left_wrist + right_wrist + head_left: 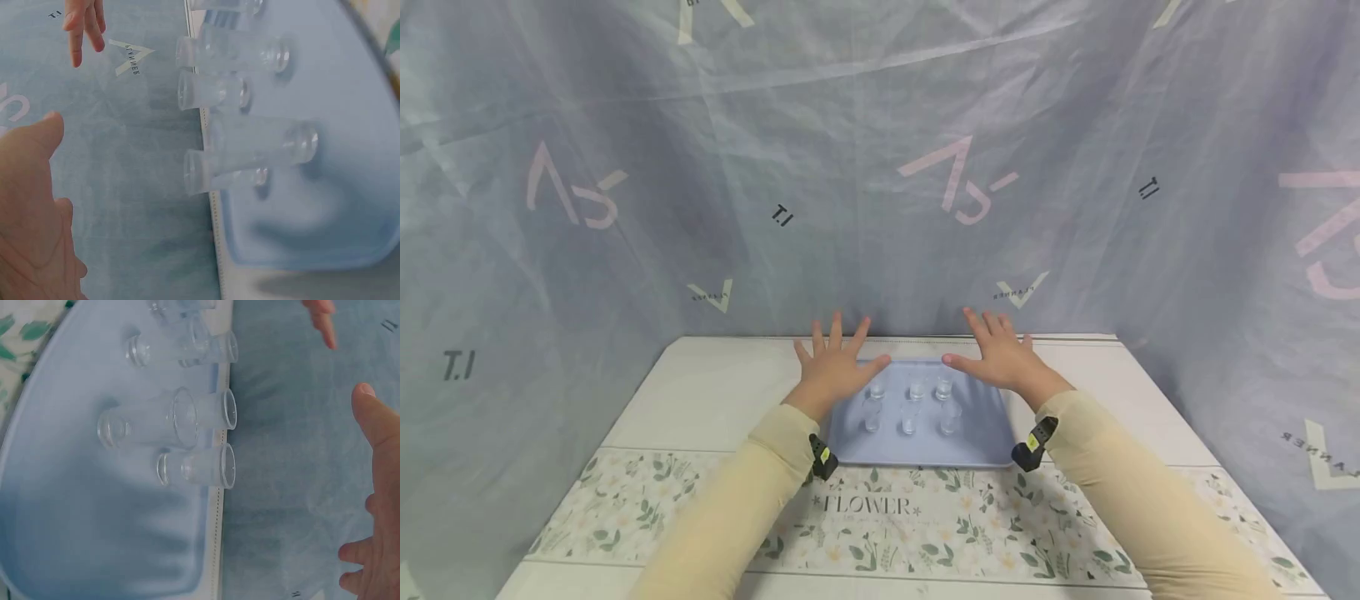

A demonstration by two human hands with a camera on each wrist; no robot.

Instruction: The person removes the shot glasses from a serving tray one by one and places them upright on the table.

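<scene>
Six clear cups [910,406] upright in two rows on tray [977,442], probably light, slick, tippy, best pinched around the wall; beyond, left hand [833,367] and right hand [1003,358] spread, fingers straight, holding nothing

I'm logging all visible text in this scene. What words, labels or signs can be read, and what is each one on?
"FLOWER": printed on the floral table mat, in front of the blue tray.
"T.I": printed black on the backdrop sheet, appearing several times, mirrored or upside down.
Small word beside the pale V marks on the sheet: upside down, too small to read surely.
Large pink marks: a logo, not readable as words.
</scene>
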